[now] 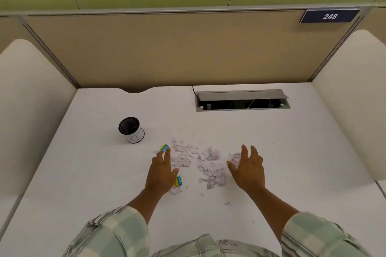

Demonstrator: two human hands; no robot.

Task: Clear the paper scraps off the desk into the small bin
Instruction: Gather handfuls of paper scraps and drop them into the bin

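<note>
A loose pile of small white paper scraps lies spread on the white desk, in the middle. My left hand rests flat at the pile's left edge, fingers apart, holding nothing. My right hand is at the pile's right edge, fingers spread, palm turned inward, also holding nothing. Two blue-and-yellow scraps lie close to my left hand: one at its fingertips, one by its thumb. The small black mesh bin, with a white paper label, stands upright to the far left of the pile.
An open cable hatch is set into the desk at the back right. Beige partitions enclose the desk on three sides, with a "248" plate at the top right. A few stray scraps lie nearer to me.
</note>
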